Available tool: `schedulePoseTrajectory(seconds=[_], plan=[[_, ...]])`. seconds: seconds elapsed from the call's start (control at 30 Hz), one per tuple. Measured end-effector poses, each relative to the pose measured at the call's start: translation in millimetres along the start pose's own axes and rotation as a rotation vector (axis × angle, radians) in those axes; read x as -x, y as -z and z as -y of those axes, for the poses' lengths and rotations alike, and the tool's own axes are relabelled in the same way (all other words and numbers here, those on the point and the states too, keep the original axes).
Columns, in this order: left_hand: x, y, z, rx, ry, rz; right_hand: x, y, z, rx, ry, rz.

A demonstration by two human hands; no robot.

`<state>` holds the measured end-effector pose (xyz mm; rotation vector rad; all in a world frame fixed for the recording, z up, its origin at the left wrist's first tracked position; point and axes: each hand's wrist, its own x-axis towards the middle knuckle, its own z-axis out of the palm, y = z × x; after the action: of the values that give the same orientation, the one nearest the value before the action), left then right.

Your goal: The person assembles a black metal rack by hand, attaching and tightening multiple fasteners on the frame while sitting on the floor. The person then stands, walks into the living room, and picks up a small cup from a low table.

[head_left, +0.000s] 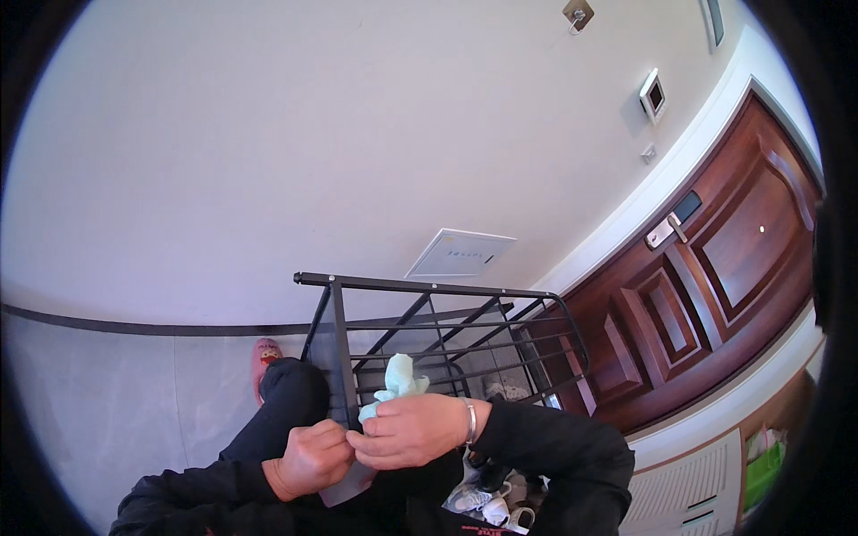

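Right hand (411,435) grasping pale green cloth (402,373), left hand (313,457) clenched beside it, contents unclear, black rack (341,348) beyond

The black metal rack (465,288) blocks the way ahead of both hands, its wide post just beyond the left hand (311,458); gaps between its bars offer passage, though the pale green item (402,373) covers some beside the right hand (407,432); leftward, past the bent knee (299,393), room opens over the grey floor (134,393); shoes (494,509) crowd the space near the right forearm.
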<state>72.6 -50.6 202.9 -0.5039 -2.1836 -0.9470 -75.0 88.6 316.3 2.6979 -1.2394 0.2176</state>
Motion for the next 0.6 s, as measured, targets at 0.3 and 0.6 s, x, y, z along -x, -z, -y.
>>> schedulePoseTrajectory(seconds=[0.3, 0.6], plan=[[-0.8, 2.1, 4.3, 0.06, -0.024, 0.02, -6.2, -6.1, -6.4, -0.012, 0.12, -0.054], [-1.0, 5.1, 8.7, 0.143, -0.033, 0.051, -10.3, 3.4, -12.8, -0.037, 0.118, 0.017]])
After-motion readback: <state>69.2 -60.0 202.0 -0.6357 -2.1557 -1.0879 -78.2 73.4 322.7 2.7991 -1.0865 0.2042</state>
